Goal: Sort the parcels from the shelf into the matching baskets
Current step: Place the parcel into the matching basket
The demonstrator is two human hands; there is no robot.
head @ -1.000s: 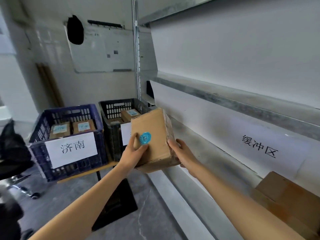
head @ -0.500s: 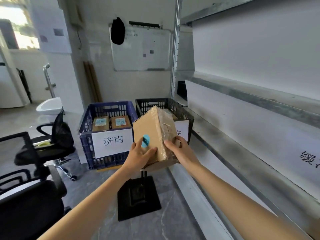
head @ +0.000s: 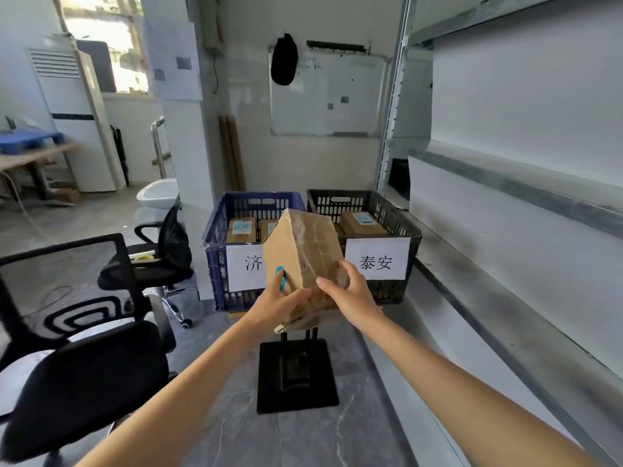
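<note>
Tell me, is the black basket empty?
Not empty: a brown parcel with a blue label lies inside the black basket.

Two long, slender arms are picked out now: the bare left forearm (head: 188, 392) and the bare right forearm (head: 455, 382), uncovered right down to the picture's lower edge. The left hand (head: 276, 303) and right hand (head: 354, 296) are seen ungloved. Whatever clothing is worn is cut off by the frame.
</note>
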